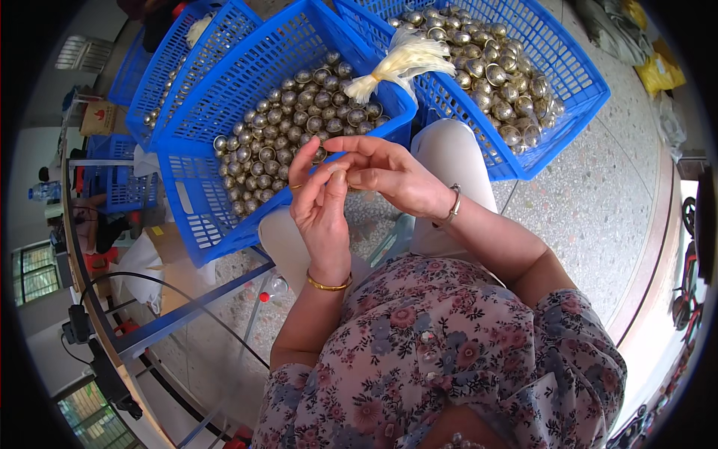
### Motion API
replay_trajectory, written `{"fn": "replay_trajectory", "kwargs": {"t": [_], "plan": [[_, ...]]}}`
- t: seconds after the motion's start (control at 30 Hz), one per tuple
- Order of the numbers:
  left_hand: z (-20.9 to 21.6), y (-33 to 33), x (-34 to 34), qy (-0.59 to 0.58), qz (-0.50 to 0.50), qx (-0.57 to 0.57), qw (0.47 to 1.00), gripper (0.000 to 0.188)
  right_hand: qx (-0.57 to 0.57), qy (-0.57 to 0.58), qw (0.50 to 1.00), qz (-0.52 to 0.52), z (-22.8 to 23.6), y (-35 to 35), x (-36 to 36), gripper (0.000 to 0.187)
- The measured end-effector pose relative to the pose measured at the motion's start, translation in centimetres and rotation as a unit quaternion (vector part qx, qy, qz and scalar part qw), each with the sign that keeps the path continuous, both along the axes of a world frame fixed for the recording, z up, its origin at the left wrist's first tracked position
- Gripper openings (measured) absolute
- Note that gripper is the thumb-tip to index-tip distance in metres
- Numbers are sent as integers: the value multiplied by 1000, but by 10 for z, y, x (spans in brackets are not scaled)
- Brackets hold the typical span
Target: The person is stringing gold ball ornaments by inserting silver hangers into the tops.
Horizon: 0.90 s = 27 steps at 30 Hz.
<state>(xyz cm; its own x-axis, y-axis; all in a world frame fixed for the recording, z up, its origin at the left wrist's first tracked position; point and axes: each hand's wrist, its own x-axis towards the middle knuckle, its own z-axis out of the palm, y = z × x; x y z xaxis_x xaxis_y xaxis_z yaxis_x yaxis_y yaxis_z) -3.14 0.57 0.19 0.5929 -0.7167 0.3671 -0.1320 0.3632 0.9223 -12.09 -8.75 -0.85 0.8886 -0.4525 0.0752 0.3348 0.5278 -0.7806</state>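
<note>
My left hand [321, 217] and my right hand [398, 176] meet over my lap, at the near edge of a blue plastic basket [179, 172]. Thumbs and fingers of both are pinched together, and whatever they hold is hidden by the fingertips. Below and beyond them, the basket holds many small round metal balls [277, 135], silvery with yellowish rims. One ball shows just behind my fingers; whether it is held or lies in the basket I cannot tell. A bundle of pale cream strands [404, 63], tied at one end, hangs over the basket's right rim.
A second blue basket [576, 82] at the right holds larger metal balls [493, 67]. More blue baskets [161, 90] stand at the far left. A table frame [194, 307] with a black cable [179, 288] is at my left, near a cardboard box [176, 258]. Another person [93, 224] sits beyond.
</note>
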Motion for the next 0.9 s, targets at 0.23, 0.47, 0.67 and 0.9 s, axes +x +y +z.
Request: {"fn": "replay_trajectory", "kwargs": {"t": [0.23, 0.47, 0.67, 0.9], "plan": [[-14, 4, 7, 198, -61, 8, 978, 14, -69, 115, 991, 28, 3, -1, -6, 20], [-13, 8, 7, 233, -74, 49, 968, 13, -259, 111, 953, -115, -6, -1, -9, 14], [-2, 8, 9, 43, -4, 107, 993, 12, -584, 134, 780, -180, 18, -19, -15, 32], [-18, 14, 17, -122, 2, 165, 979, 10, -642, 150, 738, -144, 38, -30, -13, 26]]}}
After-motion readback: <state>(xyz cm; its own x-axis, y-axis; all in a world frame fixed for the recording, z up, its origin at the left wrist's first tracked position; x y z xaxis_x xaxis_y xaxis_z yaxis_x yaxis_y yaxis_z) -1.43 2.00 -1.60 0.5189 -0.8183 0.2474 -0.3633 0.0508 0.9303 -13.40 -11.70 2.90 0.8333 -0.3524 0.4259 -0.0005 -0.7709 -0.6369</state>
